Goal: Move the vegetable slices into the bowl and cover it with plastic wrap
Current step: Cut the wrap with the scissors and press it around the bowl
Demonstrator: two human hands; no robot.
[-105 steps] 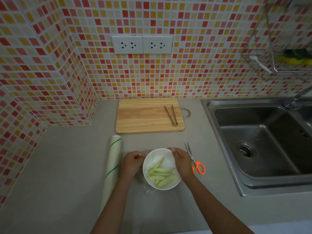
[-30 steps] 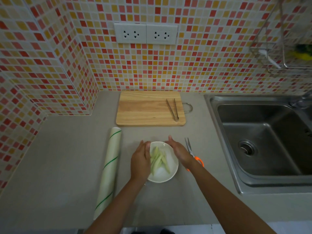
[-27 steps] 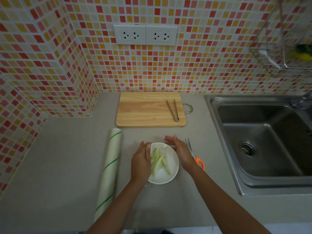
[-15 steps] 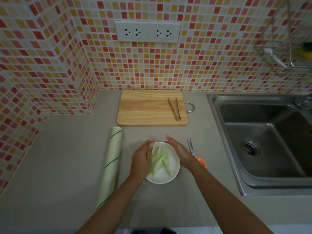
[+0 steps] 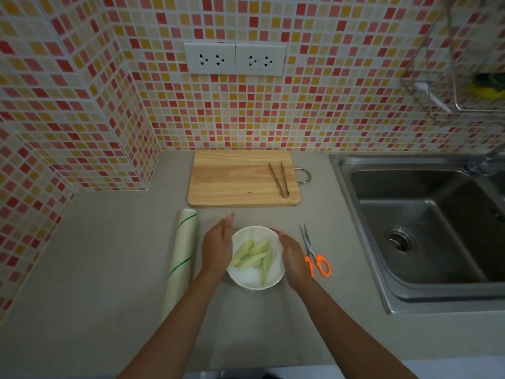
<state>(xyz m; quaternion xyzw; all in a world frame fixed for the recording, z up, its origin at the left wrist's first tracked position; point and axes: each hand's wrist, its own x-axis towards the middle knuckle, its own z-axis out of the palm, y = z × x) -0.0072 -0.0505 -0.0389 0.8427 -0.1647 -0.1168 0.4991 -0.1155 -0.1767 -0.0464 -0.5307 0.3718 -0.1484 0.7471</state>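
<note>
Grey tabletop (image 5: 95,269) under a mosaic-tiled wall (image 5: 328,91). At 3 o'clock, a steel sink (image 5: 426,233) set into it. At 12 o'clock, a wooden cutting board (image 5: 235,179), bare apart from metal tongs (image 5: 279,179) lying near its right end. At 9 o'clock from the bowl, a roll of plastic wrap (image 5: 181,258), lying lengthwise, just beside the left hand. Near centre, a white bowl (image 5: 251,280) holding the pale green vegetable slices (image 5: 254,255); film over the rim too faint to tell. Flanking the bowl, left hand (image 5: 217,247) at its 9 o'clock edge and right hand (image 5: 291,255) at its 3 o'clock edge, each grip spread, fingers straight, palms turned inward against the sides. At 3 o'clock from the right hand, orange-handled scissors (image 5: 314,255), blades pointing to 12 o'clock.
</note>
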